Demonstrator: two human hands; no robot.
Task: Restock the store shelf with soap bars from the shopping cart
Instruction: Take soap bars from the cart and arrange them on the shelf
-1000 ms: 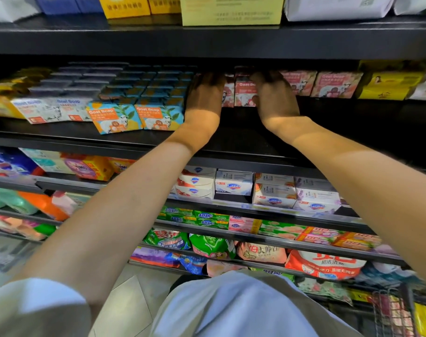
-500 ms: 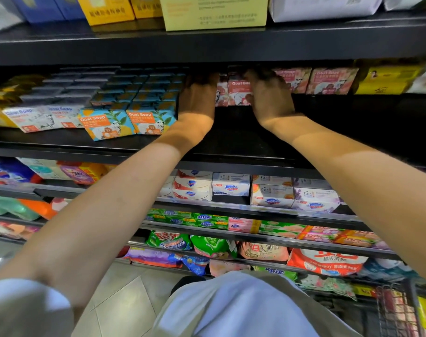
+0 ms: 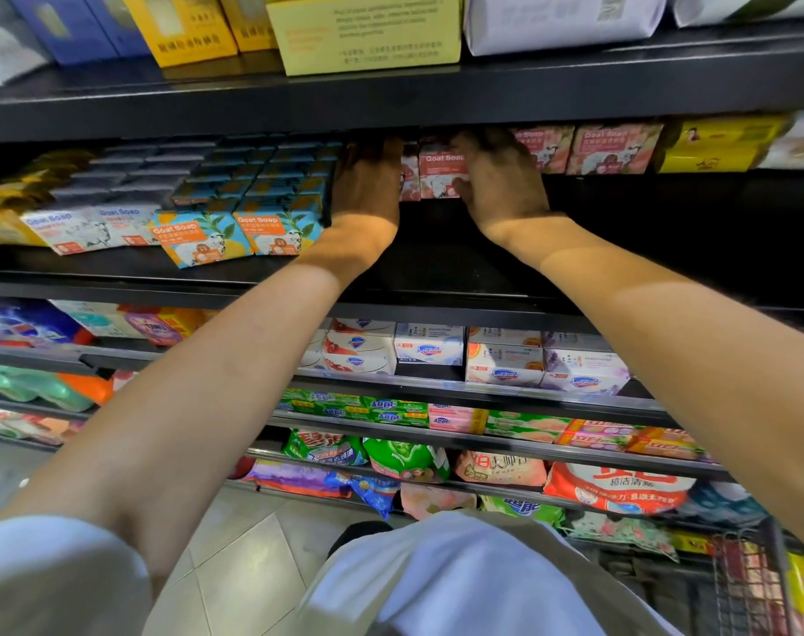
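Observation:
Both my arms reach deep into the black shelf. Between my hands stand pink Goat Soap boxes, upright at the back of the shelf. My left hand lies along their left side with its fingers pointing back into the shadow. My right hand holds the front pink box, with fingers over its top and the thumb at its lower front. More pink boxes stand in a row to the right. The red wire shopping cart shows at the bottom right corner.
Blue-and-orange Goat Soap boxes and white ones fill the shelf's left half. Yellow boxes stand at the far right. The shelf above hangs low over my hands. Lower shelves hold white soap packs and detergent bags.
Both hands stay at the pink boxes at the back of the shelf. The front of the pink box shows a little more between them now.

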